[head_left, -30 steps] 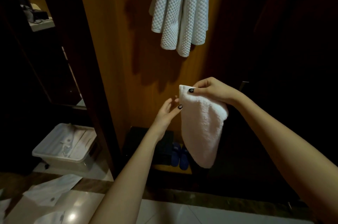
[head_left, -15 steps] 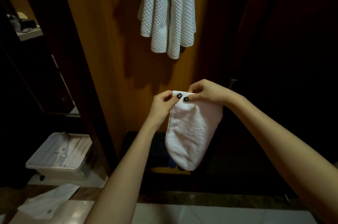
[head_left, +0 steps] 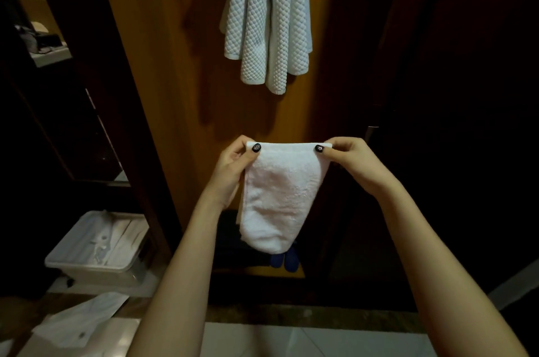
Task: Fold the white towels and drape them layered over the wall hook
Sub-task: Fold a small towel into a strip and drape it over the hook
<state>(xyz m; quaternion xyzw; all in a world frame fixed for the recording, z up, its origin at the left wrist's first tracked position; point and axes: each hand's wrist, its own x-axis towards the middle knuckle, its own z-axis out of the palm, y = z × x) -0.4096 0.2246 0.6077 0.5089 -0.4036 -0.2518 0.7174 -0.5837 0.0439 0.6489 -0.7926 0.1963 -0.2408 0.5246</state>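
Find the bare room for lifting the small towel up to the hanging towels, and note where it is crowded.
Free: the wood panel between the hanging towels and the small towel pinched by the left hand and right hand; the panel strip left of the hanging towels. Crowded: the floor at left, around the plastic box.

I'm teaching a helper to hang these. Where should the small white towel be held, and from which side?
Pinch its two top corners, one from each side, thumbs on the near face. The top edge of the folded white towel is straight and level and the rest hangs below, so a corner grip keeps it flat. The left hand and right hand pinch there.
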